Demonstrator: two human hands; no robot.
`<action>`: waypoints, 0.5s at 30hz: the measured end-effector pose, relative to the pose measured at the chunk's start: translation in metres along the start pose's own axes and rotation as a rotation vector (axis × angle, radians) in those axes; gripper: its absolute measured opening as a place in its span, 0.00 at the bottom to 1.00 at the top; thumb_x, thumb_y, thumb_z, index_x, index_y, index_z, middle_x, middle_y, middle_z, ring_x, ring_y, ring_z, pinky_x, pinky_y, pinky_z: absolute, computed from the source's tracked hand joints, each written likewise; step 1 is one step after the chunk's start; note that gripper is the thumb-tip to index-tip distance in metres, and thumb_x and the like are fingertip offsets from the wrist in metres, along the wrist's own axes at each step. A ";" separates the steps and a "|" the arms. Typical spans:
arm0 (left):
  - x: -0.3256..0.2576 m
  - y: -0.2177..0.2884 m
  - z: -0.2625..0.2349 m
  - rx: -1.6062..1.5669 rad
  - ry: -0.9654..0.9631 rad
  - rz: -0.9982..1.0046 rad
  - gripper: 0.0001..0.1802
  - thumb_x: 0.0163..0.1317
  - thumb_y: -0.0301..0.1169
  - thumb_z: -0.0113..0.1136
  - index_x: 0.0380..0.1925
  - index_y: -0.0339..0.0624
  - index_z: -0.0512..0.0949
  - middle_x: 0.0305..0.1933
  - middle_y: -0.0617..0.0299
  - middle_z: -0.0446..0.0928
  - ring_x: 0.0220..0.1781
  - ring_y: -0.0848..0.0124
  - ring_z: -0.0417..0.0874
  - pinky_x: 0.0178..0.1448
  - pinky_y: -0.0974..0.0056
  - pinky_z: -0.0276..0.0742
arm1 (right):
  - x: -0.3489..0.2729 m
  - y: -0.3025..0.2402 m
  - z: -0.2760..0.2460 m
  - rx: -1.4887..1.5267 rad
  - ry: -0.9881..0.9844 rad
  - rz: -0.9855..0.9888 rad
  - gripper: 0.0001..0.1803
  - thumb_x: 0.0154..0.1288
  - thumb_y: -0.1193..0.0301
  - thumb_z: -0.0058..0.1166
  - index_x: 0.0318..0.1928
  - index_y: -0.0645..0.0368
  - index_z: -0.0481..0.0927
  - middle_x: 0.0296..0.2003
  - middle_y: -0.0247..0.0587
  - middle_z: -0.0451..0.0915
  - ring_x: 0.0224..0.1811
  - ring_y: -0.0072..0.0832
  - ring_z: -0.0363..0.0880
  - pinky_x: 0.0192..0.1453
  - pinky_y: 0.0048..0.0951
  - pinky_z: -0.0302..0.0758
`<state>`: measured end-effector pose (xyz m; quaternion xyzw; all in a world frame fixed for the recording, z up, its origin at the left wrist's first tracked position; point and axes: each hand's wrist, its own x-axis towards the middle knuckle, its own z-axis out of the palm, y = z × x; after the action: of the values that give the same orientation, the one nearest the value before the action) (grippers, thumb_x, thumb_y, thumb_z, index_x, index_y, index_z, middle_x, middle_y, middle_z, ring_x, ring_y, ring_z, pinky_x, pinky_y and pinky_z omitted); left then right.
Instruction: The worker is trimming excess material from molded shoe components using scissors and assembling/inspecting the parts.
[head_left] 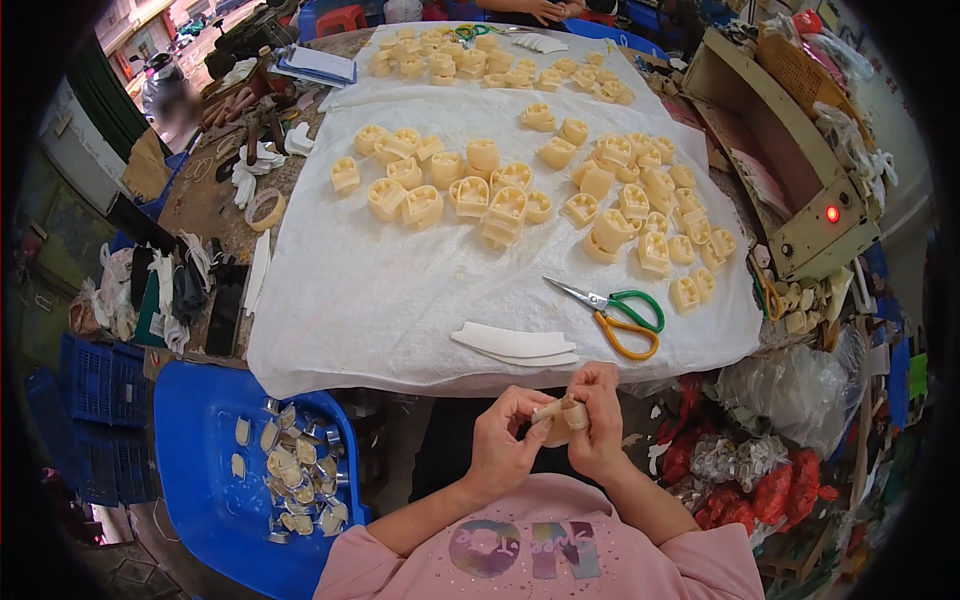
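A: Where do we have the beige piece (560,432)?

B: Between our two hands, in front of the pink shirt (640,565) and just off the near edge of the bench (212,222).

A: How are the fingers set?

B: Our left hand (508,440) pinches its left side, thumb against fingertips. Our right hand (597,418) pinches the other side, fingers curled around it.

A: What do we see nearest them?

B: On the white cloth (340,300), a few curved white strips (513,342) overlap close to the edge. Scissors (610,316) with one green and one orange handle lie behind them, blades parted slightly and pointing left.

A: And farther back?

B: We see many beige ring-shaped pieces (483,155) in loose groups, some touching. To our left, below bench height, a blue plastic container (205,425) holds a heap of pale pieces with shiny sides (295,470).
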<state>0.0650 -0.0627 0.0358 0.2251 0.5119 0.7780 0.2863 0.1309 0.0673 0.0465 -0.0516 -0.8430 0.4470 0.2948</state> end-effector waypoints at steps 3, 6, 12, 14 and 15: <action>-0.002 -0.005 0.002 0.055 -0.027 0.010 0.08 0.63 0.27 0.59 0.35 0.35 0.72 0.49 0.53 0.70 0.51 0.70 0.75 0.52 0.68 0.75 | -0.004 -0.002 0.000 -0.134 0.105 -0.099 0.09 0.51 0.79 0.51 0.35 0.59 0.70 0.33 0.43 0.68 0.37 0.38 0.63 0.42 0.38 0.56; 0.000 0.000 0.006 0.155 0.017 0.072 0.09 0.62 0.30 0.61 0.36 0.37 0.73 0.54 0.52 0.66 0.56 0.64 0.74 0.55 0.64 0.74 | -0.010 0.000 -0.003 -0.138 0.127 -0.072 0.09 0.52 0.80 0.51 0.35 0.59 0.70 0.33 0.43 0.69 0.37 0.38 0.63 0.44 0.38 0.57; 0.009 -0.001 -0.002 0.164 0.025 0.103 0.10 0.62 0.33 0.61 0.34 0.37 0.73 0.54 0.52 0.67 0.56 0.62 0.75 0.59 0.60 0.71 | -0.012 0.010 -0.001 0.196 0.073 0.157 0.07 0.59 0.74 0.55 0.39 0.59 0.74 0.37 0.43 0.70 0.40 0.35 0.68 0.47 0.30 0.67; 0.011 0.000 -0.009 0.140 0.078 0.103 0.10 0.62 0.32 0.61 0.33 0.37 0.73 0.54 0.52 0.69 0.56 0.62 0.75 0.59 0.60 0.70 | -0.003 0.005 -0.011 0.328 -0.003 0.197 0.11 0.64 0.71 0.53 0.46 0.59 0.75 0.42 0.41 0.69 0.43 0.29 0.67 0.48 0.27 0.67; 0.013 0.001 -0.011 0.119 0.124 0.092 0.10 0.62 0.32 0.61 0.32 0.37 0.73 0.54 0.52 0.70 0.56 0.63 0.75 0.60 0.60 0.70 | -0.001 0.003 -0.014 0.432 -0.008 0.276 0.12 0.66 0.70 0.53 0.48 0.59 0.75 0.43 0.40 0.69 0.43 0.26 0.67 0.48 0.26 0.67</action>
<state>0.0475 -0.0618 0.0336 0.2163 0.5631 0.7710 0.2041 0.1387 0.0790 0.0499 -0.1002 -0.7139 0.6531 0.2318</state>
